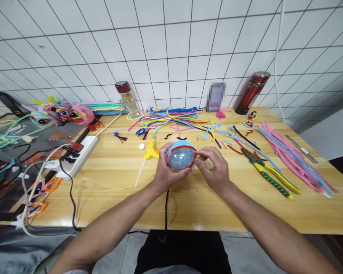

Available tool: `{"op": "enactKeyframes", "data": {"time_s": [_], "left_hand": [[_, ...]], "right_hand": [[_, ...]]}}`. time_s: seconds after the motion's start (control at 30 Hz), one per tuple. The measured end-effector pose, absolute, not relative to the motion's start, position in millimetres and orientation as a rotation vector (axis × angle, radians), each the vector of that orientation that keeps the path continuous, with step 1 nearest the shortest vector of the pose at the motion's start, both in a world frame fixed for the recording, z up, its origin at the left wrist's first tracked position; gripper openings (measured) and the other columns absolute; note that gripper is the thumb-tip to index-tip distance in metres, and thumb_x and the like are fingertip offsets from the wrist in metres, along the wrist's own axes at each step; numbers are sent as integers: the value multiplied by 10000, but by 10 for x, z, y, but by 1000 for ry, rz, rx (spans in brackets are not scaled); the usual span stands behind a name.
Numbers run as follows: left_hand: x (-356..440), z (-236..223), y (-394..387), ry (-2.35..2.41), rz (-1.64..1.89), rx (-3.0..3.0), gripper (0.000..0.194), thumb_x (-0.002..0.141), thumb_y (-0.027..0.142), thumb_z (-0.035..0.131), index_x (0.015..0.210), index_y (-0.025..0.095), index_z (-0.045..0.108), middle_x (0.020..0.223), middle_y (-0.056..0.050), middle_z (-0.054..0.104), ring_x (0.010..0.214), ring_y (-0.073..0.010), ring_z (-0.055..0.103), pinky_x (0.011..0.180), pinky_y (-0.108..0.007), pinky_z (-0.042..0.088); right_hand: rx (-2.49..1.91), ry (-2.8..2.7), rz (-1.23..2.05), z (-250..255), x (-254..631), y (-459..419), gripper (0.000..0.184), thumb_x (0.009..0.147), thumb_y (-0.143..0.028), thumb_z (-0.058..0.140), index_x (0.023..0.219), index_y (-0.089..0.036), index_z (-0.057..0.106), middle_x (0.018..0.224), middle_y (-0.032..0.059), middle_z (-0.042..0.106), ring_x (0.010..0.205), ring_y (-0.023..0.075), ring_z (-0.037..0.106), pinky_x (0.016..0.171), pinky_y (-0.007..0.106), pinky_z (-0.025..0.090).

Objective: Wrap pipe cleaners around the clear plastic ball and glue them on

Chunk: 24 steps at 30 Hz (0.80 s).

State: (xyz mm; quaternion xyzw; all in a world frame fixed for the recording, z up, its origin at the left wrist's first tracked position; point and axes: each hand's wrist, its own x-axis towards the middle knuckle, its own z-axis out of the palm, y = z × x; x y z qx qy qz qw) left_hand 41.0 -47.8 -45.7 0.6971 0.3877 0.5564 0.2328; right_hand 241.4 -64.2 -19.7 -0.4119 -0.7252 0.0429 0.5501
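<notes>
My left hand (165,172) is wrapped round a clear plastic ball (180,158) held above the table. Light-blue pipe cleaner covers the ball's far side, and a red pipe cleaner (194,156) runs along its edge. At the ball's right side, my right hand (215,168) is closed, with thumb and forefinger pinching at that red strand. A yellow glue gun (151,150) with a white glue stick (140,173) lies just left of the ball, partly hidden behind my left hand.
Pliers (270,173) and a pink and blue pipe-cleaner bundle (295,160) lie right, near a craft knife (301,148). Loose pipe cleaners (171,118) spread behind. A glass bottle (128,99), phone (216,98) and red flask (253,93) stand by the wall. A power strip (79,156) sits left.
</notes>
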Motion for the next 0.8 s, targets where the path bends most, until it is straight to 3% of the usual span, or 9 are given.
{"op": "enactKeyframes", "data": {"time_s": [0.57, 0.8], "left_hand": [[420, -489, -476, 1062, 1396, 1807, 949, 686, 541, 915, 1432, 204, 435, 1432, -177, 575, 1357, -342, 608, 1177, -525, 496], [427, -467, -477, 1043, 1363, 1829, 936, 686, 523, 914, 1426, 203, 438, 1423, -170, 586, 1334, -332, 625, 1156, -508, 518]], "right_hand": [[-1110, -1605, 151, -120, 2529, -565, 125, 1004, -319, 657, 1017, -243, 757, 953, 51, 753, 825, 198, 693, 717, 350, 570], [-1079, -1681, 195, -126, 2512, -545, 107, 1003, -261, 645, 914, -234, 697, 856, 17, 721, 760, 174, 646, 726, 330, 525]]}}
